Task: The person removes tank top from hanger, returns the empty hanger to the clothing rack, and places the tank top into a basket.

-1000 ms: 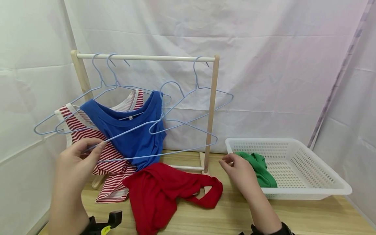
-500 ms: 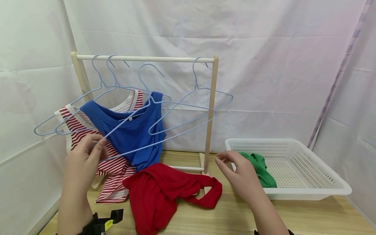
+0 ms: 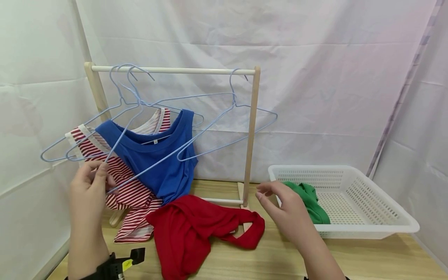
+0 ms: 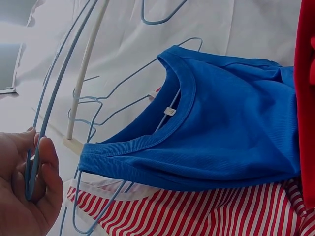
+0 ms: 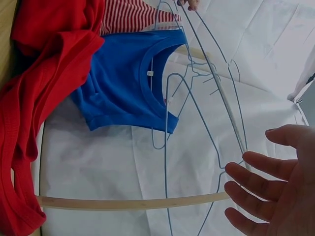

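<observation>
- The held hanger (image 3: 157, 163), a light blue one, is in your left hand, raised in front of the rack's left half, its body slanting up from your grip toward the right.
- Your left hand (image 3: 91, 181) has its thumb and curled fingers pinching one end of that hanger; the left wrist view shows the bent end lying inside your fingers.
- The hook overlaps the rack's top rail in the head view; you cannot tell from this whether the two touch.
- Your right hand (image 3: 285, 202) is well apart from the left, with fingers loosely extended and slightly bent, the palm side bare in the right wrist view. It is just in front of the basket's left end.
- Behind the held hanger, the blue top (image 3: 168, 159) hangs on a hanger from the rack (image 3: 196, 70), neckline facing you.
- The striped top (image 3: 120, 171), red and white, hangs just behind the blue one, its lower part down at the table.
- The bare hanger (image 3: 233, 104) hangs near the rack's right post.
- The red garment (image 3: 189, 229) lies crumpled on the table (image 3: 280, 256), before the rack, between your hands.
- The white basket (image 3: 315, 167) stands right of the rack, with the green cloth (image 3: 311, 200) in its left side.
- The white curtain (image 3: 315, 97) closes off the back.
</observation>
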Tool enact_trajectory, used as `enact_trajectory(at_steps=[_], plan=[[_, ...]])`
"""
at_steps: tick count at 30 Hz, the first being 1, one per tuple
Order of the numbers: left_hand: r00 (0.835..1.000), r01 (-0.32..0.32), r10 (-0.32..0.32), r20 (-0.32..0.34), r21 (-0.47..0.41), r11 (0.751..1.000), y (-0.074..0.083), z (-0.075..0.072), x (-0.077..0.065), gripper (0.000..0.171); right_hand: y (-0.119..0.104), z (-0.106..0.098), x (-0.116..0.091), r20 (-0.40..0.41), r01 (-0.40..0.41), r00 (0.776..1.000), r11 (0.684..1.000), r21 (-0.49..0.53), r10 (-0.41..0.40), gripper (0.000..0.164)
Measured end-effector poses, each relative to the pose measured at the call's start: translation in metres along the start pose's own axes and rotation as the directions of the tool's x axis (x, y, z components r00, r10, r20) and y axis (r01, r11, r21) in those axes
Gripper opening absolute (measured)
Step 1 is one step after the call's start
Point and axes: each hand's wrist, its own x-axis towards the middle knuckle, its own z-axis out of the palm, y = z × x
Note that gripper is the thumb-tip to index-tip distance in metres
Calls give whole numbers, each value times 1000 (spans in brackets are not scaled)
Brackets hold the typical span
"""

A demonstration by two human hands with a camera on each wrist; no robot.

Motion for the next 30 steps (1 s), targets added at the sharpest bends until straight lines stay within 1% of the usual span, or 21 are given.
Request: enact_trajectory(at_steps=[5,7,9,10,14,16,17,20,23,27,30], plan=[[998,42,-43,-48,-30,999,-2,-2,3,31,1,1,1,13,-4,1000,1000,-3,4,14],[997,44,-46,-61,-29,999,-3,-2,3,28,1,1,1,24,-7,1000,1000,-4,7,15],[997,46,-47,-56,-23,999,-2,-1,3,26,1,2,1,35,-10,999,1000,-3,10,16],[998,42,-42,-51,-2,999,-2,-1,3,25,0,2,1,39,-10,999,1000,-3,10,17],[1000,3,-5,17,88,996,1,4,2,27,0,4,1,46,-9,999,1000,-6,9,17],[998,-24,17,58,129,991,3,8,0,29,1,4,1,47,-4,999,1000,-8,5,17],[997,-41,31,75,136,990,4,11,0,29,1,5,1,48,-2,999,1000,-8,3,17],[991,-79,63,121,135,988,7,18,-4,31,1,5,1,50,7,999,1000,-11,-7,16],[982,-106,93,167,74,992,12,27,-8,32,1,5,1,50,14,999,1000,-12,-13,16],[967,-122,115,225,14,992,15,36,-9,34,1,6,1,51,20,998,1000,-11,-19,16],[961,-120,116,250,-2,993,15,42,-8,37,1,6,1,54,24,998,1000,-12,-23,16]])
